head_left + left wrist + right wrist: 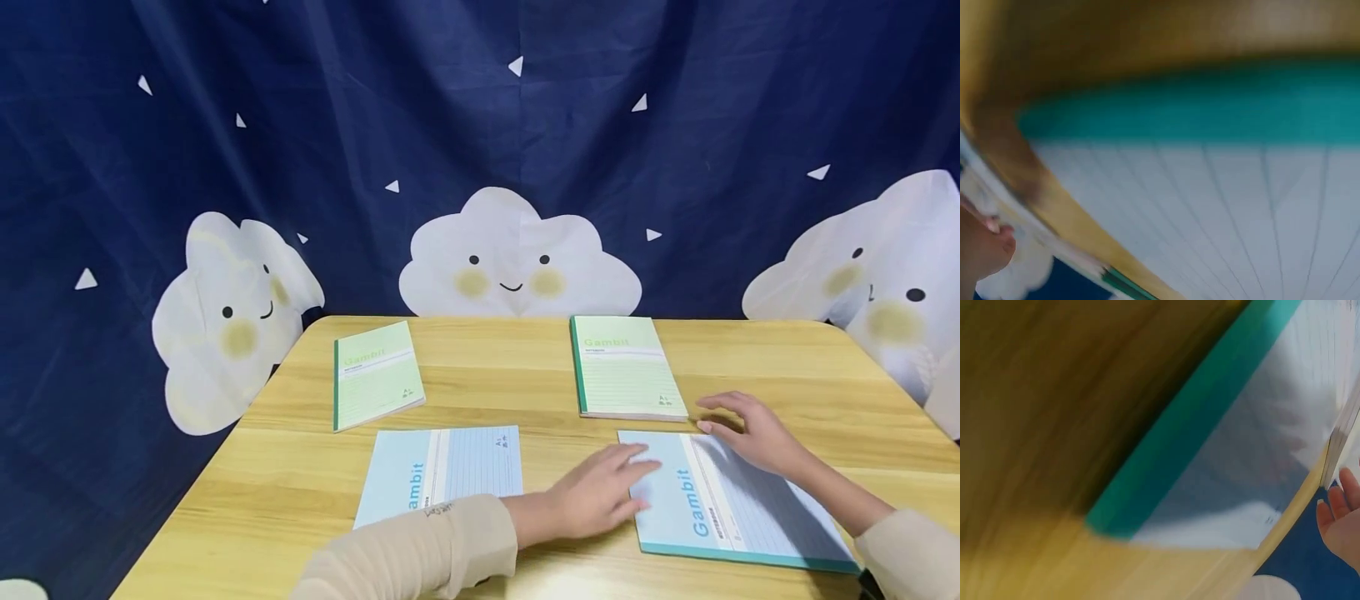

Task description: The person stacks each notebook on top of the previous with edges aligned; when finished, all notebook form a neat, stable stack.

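My left hand (596, 493) reaches across with fingers spread, its fingertips overlapping the left edge of the right blue notebook (701, 500). That notebook lies with its teal spine toward me and "Gambit" running up its cover. Over the notebook's far side hovers my right hand (757, 433), fingers loosely bent with nothing between them, beside the corner of the right green notebook (626, 371). The left sleeve hides the near part of the left blue notebook (480, 462); its lined cover (1222, 206) fills much of the left wrist view.
Another green notebook (378, 375) lies slightly turned at the back left of the wooden table (495, 375). Behind the table's far edge hangs a dark blue curtain (337, 125) with smiling clouds and white triangles.
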Demonstrator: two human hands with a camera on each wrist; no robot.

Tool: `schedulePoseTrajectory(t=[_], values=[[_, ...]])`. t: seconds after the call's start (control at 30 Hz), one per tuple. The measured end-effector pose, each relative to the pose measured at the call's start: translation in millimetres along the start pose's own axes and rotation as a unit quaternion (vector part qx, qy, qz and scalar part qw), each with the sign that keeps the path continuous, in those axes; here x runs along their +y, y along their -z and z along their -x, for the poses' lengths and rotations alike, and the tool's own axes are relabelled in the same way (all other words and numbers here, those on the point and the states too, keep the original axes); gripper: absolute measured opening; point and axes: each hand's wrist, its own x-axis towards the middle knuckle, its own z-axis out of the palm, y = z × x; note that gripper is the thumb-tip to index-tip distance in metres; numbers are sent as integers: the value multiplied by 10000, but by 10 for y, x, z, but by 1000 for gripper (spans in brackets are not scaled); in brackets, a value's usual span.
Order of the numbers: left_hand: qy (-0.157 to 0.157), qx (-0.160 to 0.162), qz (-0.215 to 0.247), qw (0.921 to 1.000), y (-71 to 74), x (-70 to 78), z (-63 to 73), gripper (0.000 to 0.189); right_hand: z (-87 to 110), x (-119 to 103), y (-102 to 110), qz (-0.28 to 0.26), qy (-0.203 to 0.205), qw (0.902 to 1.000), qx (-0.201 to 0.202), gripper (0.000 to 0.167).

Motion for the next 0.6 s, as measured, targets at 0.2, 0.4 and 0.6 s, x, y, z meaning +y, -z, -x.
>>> schedulePoseTrajectory(t=[0.2, 0.4, 0.6], values=[[-640, -534, -546, 9950, -66, 188, 128, 54, 129, 200, 72, 411, 338, 9982, -269, 28], [-456, -1018, -359, 9931, -135, 274, 156, 52, 244, 329, 128, 483, 161, 9974, -509, 32], [-336, -1193, -435, 9913, -184, 328, 134, 47, 249, 352, 129, 643, 26, 9957, -664, 35]])
